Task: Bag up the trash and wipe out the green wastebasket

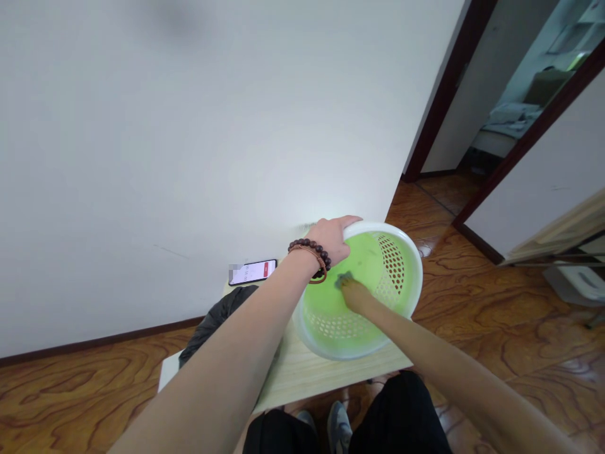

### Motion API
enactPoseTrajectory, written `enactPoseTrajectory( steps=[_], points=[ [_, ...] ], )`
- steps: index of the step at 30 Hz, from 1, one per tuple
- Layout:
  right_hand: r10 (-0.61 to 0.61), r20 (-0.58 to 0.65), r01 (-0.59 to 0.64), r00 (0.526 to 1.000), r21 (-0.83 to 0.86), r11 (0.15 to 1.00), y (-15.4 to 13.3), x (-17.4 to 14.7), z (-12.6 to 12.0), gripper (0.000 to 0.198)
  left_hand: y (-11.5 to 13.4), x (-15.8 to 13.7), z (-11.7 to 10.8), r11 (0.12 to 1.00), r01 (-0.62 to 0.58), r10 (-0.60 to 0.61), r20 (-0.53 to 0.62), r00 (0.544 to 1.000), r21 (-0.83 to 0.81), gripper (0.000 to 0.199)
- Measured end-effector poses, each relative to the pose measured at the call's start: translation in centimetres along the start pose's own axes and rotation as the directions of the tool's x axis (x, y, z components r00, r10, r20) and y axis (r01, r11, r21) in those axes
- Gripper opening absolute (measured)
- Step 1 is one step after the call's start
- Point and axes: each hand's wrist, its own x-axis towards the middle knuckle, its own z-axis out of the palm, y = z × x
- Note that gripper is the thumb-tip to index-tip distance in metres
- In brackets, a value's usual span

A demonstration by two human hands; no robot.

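A green plastic basket [362, 258] with a white rim and perforated sides stands tilted on a pale wooden table. My left hand [331, 238], with beaded bracelets at the wrist, is closed round the basket's upper left rim, thumb on the inside. Inside the basket, my right hand [355, 295] is closed on a small blue-grey cloth [345, 277] and presses it against the green bottom. Most of the cloth is hidden under my fingers, and the hand is a little blurred.
On the table [302, 378], a phone [253, 272] with a lit screen lies by the wall. Dark fabric [215, 318] lies partly under my left forearm. A white wall [212, 139] rises behind; to the right are a doorway [467, 126] and wooden floor [472, 315].
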Motion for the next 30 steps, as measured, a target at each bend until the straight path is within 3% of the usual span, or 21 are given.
enactPoseTrajectory(
  steps=[2, 4, 7, 10, 13, 14, 17, 20, 23, 25, 27, 30],
  points=[
    [0.094, -0.05, -0.096, 0.994, -0.029, 0.995, 1.3, -0.1, -0.5, 0.038, 0.0, 0.0, 0.1, 1.0, -0.003, 0.003, -0.011, 1.0, -0.01, 0.062],
    [0.177, -0.055, -0.173, 0.983, 0.065, 0.983, -0.2, 0.8, -0.1, 0.035, -0.1, 0.1, 0.2, 0.999, -0.007, 0.007, -0.017, 1.0, -0.032, 0.062],
    [0.115, -0.02, -0.107, 0.993, 0.244, 0.964, -5.5, 2.4, 1.1, 0.031, -0.7, 0.2, 0.4, 0.998, -0.032, 0.031, -0.021, 0.999, -0.054, 0.062],
    [0.038, -0.118, 0.002, 0.992, 0.316, 0.949, -8.3, 2.1, 1.5, 0.038, -1.2, 0.3, 0.5, 0.998, -0.048, 0.047, -0.024, 0.999, -0.04, 0.061],
    [-0.051, -0.024, 0.054, 0.998, 0.15, 0.987, -5.3, -0.6, 0.5, 0.039, -1.4, 0.3, 0.4, 0.998, -0.048, 0.047, -0.023, 0.999, -0.032, 0.061],
    [-0.018, 0.011, 0.018, 1.0, 0.031, 0.999, -3.6, -1.7, -0.1, 0.041, -1.4, 0.2, 0.4, 0.998, -0.047, 0.046, -0.025, 0.999, -0.035, 0.061],
    [0.083, -0.026, -0.085, 0.996, -0.062, 0.994, 0.0, -3.4, -1.5, 0.038, -1.4, 0.0, 0.4, 0.999, -0.033, 0.031, -0.037, 0.999, -0.041, 0.061],
    [0.168, -0.013, -0.169, 0.986, -0.05, 0.984, -1.7, -2.7, -1.4, 0.037, -1.3, -0.1, 0.4, 0.999, -0.018, 0.016, -0.046, 0.999, -0.038, 0.059],
    [0.107, 0.016, -0.108, 0.994, 0.046, 0.993, -6.5, -1.1, -0.1, 0.039, -1.3, -0.3, 0.3, 1.0, -0.025, 0.024, -0.054, 0.998, -0.018, 0.057],
    [0.052, -0.034, -0.043, 0.998, 0.223, 0.974, -8.2, -0.7, 0.4, 0.041, -1.3, -0.4, 0.2, 1.0, -0.021, 0.021, -0.047, 0.999, 0.008, 0.056],
    [-0.018, -0.034, 0.027, 0.999, 0.276, 0.961, -7.5, -1.0, 0.6, 0.043, -1.3, -0.4, 0.1, 0.999, 0.002, -0.001, -0.03, 1.0, 0.034, 0.054],
    [-0.03, 0.085, 0.025, 0.996, 0.064, 0.998, -3.2, -1.7, 0.0, 0.047, -1.2, -0.4, 0.1, 0.998, 0.028, -0.028, -0.012, 1.0, 0.059, 0.045]
  ],
)
